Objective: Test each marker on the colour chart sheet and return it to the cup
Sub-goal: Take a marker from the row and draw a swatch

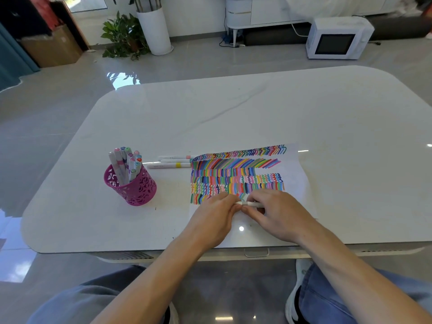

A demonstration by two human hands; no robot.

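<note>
— near the front edge of the glossy white stone-look table (233, 113), both your hands meet on one slim white plastic marker (253, 203).
— yes: your right hand (275, 211) has its fingers curled round the barrel, thumb underneath. your left hand (215, 213) pinches the marker's left end between thumb and fingertips.
— your two thumbs almost touch. whether the cap is on or off i cannot tell; your fingers hide that end.
— you hold the marker level and crosswise, low over the bottom part of the white paper colour chart sheet (297, 183), just below the last row of strokes. i cannot tell if it touches the paper.
— that sheet lies flat, matte against the shiny top. it is packed with rows of short strokes in many colours: zigzags along the far edge, then slanted bars, straight bars and wavy lines.
— your magenta cylindrical openwork cup (138, 190), cut through with a leafy lace pattern, stands upright well to the left of the sheet, apart from both hands.
— a bunch of white markers (126, 162) leans inside it, round pastel cap ends up.
— between the cup and the sheet's far left corner, three loose markers (173, 161) lie side by side on the table, one banded yellow, one tipped pink.
— beyond your table, on polished grey tiles, sit a boxy white microwave (339, 38) and a tall white cylindrical planter (155, 31).
</note>
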